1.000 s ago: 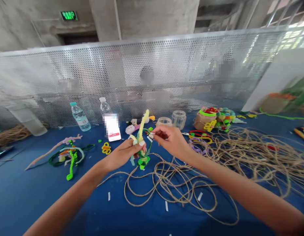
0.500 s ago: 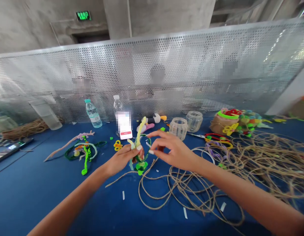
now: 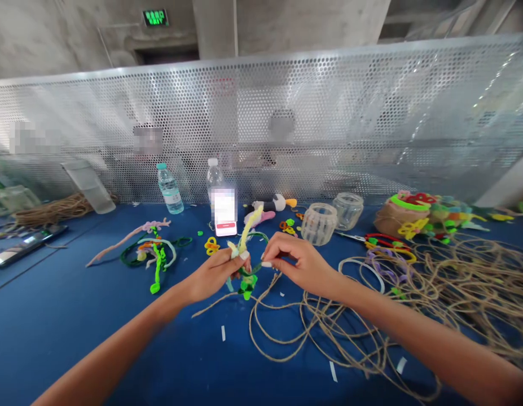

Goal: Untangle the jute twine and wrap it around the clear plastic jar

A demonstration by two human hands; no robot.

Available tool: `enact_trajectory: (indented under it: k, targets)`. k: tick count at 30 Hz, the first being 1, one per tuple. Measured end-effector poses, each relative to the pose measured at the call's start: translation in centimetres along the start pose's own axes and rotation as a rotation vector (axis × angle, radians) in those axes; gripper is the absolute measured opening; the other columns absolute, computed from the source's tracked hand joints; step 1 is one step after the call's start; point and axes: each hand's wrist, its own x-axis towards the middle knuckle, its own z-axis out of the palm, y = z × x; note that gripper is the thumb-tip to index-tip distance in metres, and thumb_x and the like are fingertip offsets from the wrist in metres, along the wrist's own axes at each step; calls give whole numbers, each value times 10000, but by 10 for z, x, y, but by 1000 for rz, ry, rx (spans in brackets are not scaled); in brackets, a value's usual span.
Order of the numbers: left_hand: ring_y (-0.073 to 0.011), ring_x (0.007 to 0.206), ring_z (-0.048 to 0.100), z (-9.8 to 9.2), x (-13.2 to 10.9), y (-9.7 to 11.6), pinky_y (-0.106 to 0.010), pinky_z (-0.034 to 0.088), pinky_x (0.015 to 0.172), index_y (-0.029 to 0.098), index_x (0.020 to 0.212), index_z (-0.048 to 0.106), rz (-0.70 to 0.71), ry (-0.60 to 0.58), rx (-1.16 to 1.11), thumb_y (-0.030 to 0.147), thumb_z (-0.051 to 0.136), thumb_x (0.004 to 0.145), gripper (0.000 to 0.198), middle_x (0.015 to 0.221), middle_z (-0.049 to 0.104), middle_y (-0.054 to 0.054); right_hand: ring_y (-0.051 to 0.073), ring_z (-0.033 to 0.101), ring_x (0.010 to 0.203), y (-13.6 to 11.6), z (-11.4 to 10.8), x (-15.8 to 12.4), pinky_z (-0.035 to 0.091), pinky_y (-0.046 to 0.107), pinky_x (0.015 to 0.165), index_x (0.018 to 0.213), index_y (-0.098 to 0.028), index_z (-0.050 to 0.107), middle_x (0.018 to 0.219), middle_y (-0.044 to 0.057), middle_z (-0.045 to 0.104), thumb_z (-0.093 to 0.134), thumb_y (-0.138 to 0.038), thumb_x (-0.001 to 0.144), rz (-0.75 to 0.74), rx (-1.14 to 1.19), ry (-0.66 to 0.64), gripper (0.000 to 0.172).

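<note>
My left hand (image 3: 214, 272) is closed around a small bundle of pipe cleaners (image 3: 246, 242): a pale yellow stem sticks up from it and bright green bits hang below. My right hand (image 3: 293, 260) pinches a dark green pipe cleaner loop at the bundle's right side, fingertips almost touching the left hand. Both hands hover just above the blue table (image 3: 75, 316). Loose jute twine (image 3: 329, 321) coils under and to the right of my right forearm.
A pile of coloured pipe cleaners (image 3: 153, 254) lies to the left. Two water bottles (image 3: 169, 189), a phone (image 3: 225, 211) and two glass jars (image 3: 319, 223) stand behind. Red-handled scissors (image 3: 377, 241) and a decorated twine basket (image 3: 407, 214) sit right. A perforated metal screen closes the back.
My right hand has come in and down from above the bundle and now pinches the green loop beside my left fingers. The view has shifted, so everything sits further right.
</note>
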Motion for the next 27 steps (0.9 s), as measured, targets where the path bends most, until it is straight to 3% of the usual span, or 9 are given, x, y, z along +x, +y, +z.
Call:
enact_trajectory:
  k: [5, 11, 15, 17, 22, 24, 27]
  targets:
    - [-111, 620, 426, -7, -2, -4, -238, 369, 607, 153, 728, 556, -40, -15, -40, 418, 393, 851, 335, 683, 485, -5, 92, 560, 719, 1, -7, -6, 464, 232, 638, 733, -163, 590, 814, 19, 572, 579, -165, 780, 145, 243, 56, 48]
    - [-106, 617, 411, -14, -6, -13, -231, 359, 579, 154, 733, 530, -54, 12, -85, 465, 398, 843, 355, 714, 481, -2, 100, 559, 738, 12, -23, -16, 475, 253, 691, 735, -159, 595, 813, 27, 570, 619, -210, 759, 258, 297, 69, 60]
    - [-103, 614, 410, -12, -8, -11, -226, 363, 571, 154, 728, 517, -42, -12, -126, 471, 396, 849, 360, 711, 481, 3, 149, 525, 1037, 11, -18, -14, 435, 308, 881, 733, -159, 617, 1113, 66, 524, 669, -243, 731, 266, 396, -107, 99]
    - [-113, 632, 422, -9, -9, -8, -239, 377, 596, 156, 732, 529, -39, -29, -77, 478, 387, 851, 371, 700, 485, -2, 156, 496, 1095, 9, -10, -10, 415, 313, 906, 734, -158, 621, 1106, 60, 538, 672, -238, 729, 254, 441, -208, 95]
    - [-124, 648, 438, -5, -14, -3, -248, 390, 616, 164, 732, 547, -47, -30, 37, 495, 370, 839, 390, 705, 494, -7, 95, 570, 683, 7, 3, -7, 467, 256, 668, 732, -147, 614, 719, 5, 605, 668, -268, 731, 338, 498, -207, 133]
    - [-122, 647, 451, -8, -18, -5, -245, 398, 615, 162, 736, 553, -63, 12, 57, 498, 367, 834, 396, 714, 505, -10, 96, 578, 654, 7, -9, -12, 468, 248, 648, 732, -145, 624, 694, 9, 619, 675, -268, 727, 379, 443, -161, 134]
    - [-121, 610, 470, -22, -23, -16, -241, 405, 587, 157, 728, 557, -129, 146, 156, 516, 375, 815, 411, 692, 529, -15, 102, 602, 655, 2, -52, -26, 483, 244, 661, 783, -159, 647, 708, 19, 639, 657, -281, 758, 355, 321, 3, 125]
